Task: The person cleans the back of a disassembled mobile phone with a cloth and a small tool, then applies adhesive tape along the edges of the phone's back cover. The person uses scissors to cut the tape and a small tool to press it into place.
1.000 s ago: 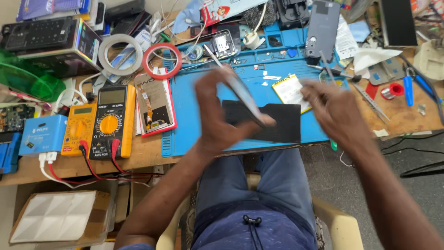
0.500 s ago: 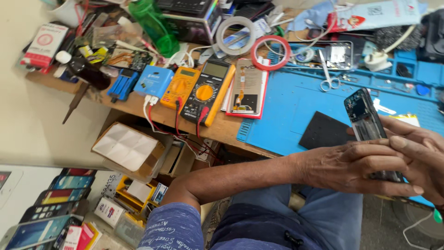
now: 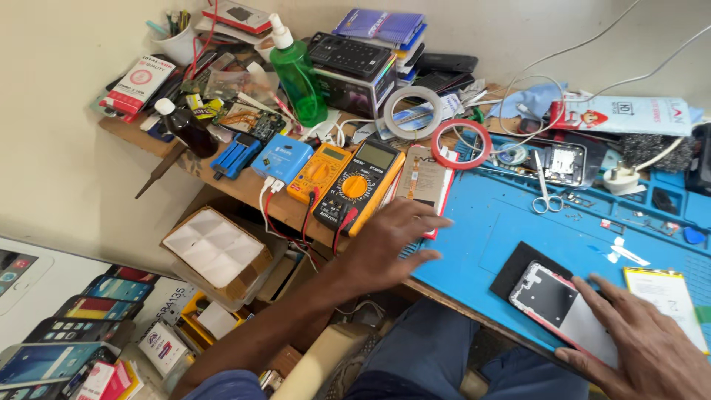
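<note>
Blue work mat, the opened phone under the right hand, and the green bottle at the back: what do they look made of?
Blue mat: probably silicone rubber, matte, with moulded trays along its far edge.
Opened phone: looks like a bare metal frame, dull silver-grey inside, dark rim; right hand rests on it.
Green bottle: translucent plastic, glossy, white nozzle cap.

A cluttered wooden tabletop (image 3: pixel 222 181) holds a green spray bottle (image 3: pixel 298 74), two yellow multimeters (image 3: pixel 344 181) side by side, a small blue box (image 3: pixel 281 158), a red tape roll (image 3: pixel 461 144), a white tape roll (image 3: pixel 412 112) and scissors (image 3: pixel 546 194) on a blue mat (image 3: pixel 511 222).
</note>
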